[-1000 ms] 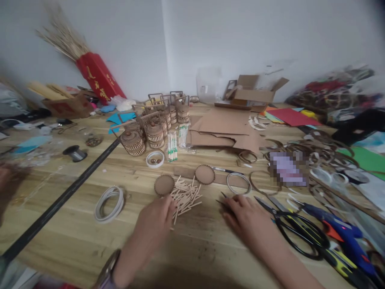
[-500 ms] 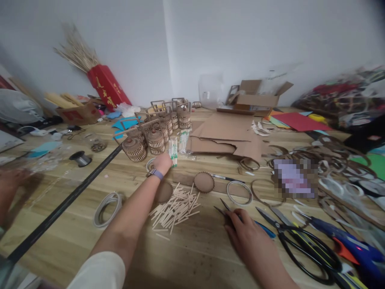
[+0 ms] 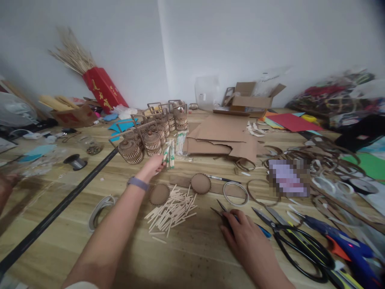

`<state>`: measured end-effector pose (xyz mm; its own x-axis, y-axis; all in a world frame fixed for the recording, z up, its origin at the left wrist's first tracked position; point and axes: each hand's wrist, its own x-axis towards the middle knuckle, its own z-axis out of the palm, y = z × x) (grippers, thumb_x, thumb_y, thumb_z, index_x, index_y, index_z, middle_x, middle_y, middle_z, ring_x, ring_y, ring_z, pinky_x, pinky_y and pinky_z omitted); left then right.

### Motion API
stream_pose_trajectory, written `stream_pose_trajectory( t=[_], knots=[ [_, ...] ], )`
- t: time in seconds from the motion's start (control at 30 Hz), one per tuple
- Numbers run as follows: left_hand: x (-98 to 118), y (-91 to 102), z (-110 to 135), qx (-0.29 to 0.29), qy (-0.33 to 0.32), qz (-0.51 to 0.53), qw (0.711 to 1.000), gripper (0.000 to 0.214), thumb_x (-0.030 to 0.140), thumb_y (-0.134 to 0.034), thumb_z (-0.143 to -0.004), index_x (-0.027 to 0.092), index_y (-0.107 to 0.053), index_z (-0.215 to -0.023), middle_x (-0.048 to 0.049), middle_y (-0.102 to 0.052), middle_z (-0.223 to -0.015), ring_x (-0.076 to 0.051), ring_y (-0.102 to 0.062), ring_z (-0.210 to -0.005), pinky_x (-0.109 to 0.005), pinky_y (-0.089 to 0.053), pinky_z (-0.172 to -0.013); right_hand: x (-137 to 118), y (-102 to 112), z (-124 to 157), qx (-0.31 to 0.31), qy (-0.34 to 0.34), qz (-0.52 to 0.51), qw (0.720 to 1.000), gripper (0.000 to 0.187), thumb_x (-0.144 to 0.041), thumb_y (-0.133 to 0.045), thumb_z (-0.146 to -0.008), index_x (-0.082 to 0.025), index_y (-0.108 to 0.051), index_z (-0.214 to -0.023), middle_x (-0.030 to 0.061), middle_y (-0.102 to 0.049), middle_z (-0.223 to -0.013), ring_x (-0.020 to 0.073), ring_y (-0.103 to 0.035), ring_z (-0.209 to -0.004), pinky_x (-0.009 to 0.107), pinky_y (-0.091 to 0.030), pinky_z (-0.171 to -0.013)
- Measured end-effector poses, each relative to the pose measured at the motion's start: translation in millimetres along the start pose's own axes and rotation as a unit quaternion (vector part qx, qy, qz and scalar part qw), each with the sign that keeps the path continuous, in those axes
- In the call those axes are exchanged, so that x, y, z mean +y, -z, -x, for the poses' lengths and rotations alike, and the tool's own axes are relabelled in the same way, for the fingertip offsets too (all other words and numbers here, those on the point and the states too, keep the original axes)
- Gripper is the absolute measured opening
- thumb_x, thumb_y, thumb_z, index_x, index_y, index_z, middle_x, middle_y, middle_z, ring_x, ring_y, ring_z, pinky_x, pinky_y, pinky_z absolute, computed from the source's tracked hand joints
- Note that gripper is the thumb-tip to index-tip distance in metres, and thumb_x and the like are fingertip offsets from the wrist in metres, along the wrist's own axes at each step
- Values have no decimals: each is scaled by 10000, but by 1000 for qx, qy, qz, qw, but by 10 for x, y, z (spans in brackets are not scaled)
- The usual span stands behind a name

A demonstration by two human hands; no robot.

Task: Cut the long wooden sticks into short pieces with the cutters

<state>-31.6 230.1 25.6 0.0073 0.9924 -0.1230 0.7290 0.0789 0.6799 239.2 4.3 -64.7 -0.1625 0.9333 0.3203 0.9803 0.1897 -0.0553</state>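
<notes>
- A long black rod (image 3: pixel 60 204) slants across the wooden table (image 3: pixel 192 257) at far left, with a coil of white rings (image 3: pixel 98 206) at its three o'clock.
- Round woven cardboard baskets (image 3: pixel 130 150) stand at ten o'clock from the left hand (image 3: pixel 153 165).
- That hand stretches to the green-and-white paper stick packets (image 3: pixel 171 152) at its one o'clock. Its bunched fingertips touch their near ends, but I cannot tell whether they grip.
- A heap of pale wooden sticks (image 3: pixel 171 208) lies at its six o'clock.
- The right hand (image 3: pixel 243 237) lies flat, fingers released, over a thin dark pointed tool (image 3: pixel 221 208) aimed at eleven o'clock.
- Black-handled scissors (image 3: pixel 281 235) sit at its three o'clock.
</notes>
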Motion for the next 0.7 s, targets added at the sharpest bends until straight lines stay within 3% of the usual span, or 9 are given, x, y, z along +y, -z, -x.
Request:
stream_pose_trajectory(
  t=[0.13,0.2,0.27,0.37,0.43,0.5,0.57,0.63,0.7],
  knots=[
    [19,49,298,-26,30,244,969,232,317,-558,-952,140,-599,-1095,-43,-635,-974,-140,-624,-770,-299,-550,-675,-4,-3,4,-5,-5,-2,1000,225,-261,-543,-889,-191,-655,-1072,126,-683,-1013,280,-695,-823,402,-574,-697],
    [69,-3,503,-23,21,352,935,218,157,-381,-1002,133,-583,-923,44,-481,-650,-51,-455,-502,-155,-427,-511,-3,4,-1,-1,-7,-13,1000,229,-256,-548,-886,-177,-657,-1072,138,-680,-1028,284,-699,-832,406,-581,-705],
    [128,-112,749,-21,10,436,899,311,109,-274,-1006,152,-546,-862,90,-298,-548,-41,-296,-412,-112,-316,-443,-1,37,-18,16,-14,-35,999,225,-260,-534,-893,-177,-657,-1062,149,-676,-1052,286,-703,-857,405,-588,-715],
    [183,-363,1180,-60,8,511,858,196,268,-436,-982,164,-556,-867,106,-290,-511,-50,-262,-403,-130,-284,-423,-6,150,-66,56,-20,-101,993,231,-291,-485,-929,-204,-649,-1066,136,-687,-1038,271,-707,-879,392,-592,-739],
    [177,-560,1470,-110,13,516,849,291,423,-607,-879,156,-560,-772,92,-371,-473,-51,-273,-394,-155,-237,-396,-19,246,-100,69,-24,-170,983,245,-302,-448,-951,-213,-641,-1073,114,-705,-989,245,-709,-856,360,-590,-735],
    [144,-730,1700,-177,-3,456,872,424,560,-667,-783,152,-571,-720,59,-455,-475,-64,-327,-414,-178,-237,-408,-39,324,-126,65,-34,-230,970,258,-299,-423,-960,-205,-640,-1065,93,-721,-920,219,-708,-800,318,-585,-692],
    [101,-828,1806,-175,-21,370,912,489,643,-592,-786,163,-565,-696,42,-480,-495,-90,-381,-444,-202,-276,-440,-60,367,-137,56,-42,-259,963,267,-291,-416,-957,-191,-647,-1044,80,-733,-866,207,-706,-755,291,-573,-649],
    [64,-823,1748,-100,-39,275,955,487,634,-492,-840,179,-548,-675,28,-501,-522,-117,-433,-474,-225,-315,-474,-77,376,-136,41,-39,-267,962,270,-279,-420,-950,-179,-656,-1034,77,-738,-842,205,-707,-748,280,-562,-638],
    [35,-716,1545,27,-43,168,985,428,565,-423,-889,197,-550,-711,19,-537,-548,-143,-476,-485,-240,-332,-488,-86,367,-127,26,-29,-269,962,266,-272,-427,-947,-176,-664,-1016,77,-736,-832,207,-708,-761,281,-556,-649]
  ],
)
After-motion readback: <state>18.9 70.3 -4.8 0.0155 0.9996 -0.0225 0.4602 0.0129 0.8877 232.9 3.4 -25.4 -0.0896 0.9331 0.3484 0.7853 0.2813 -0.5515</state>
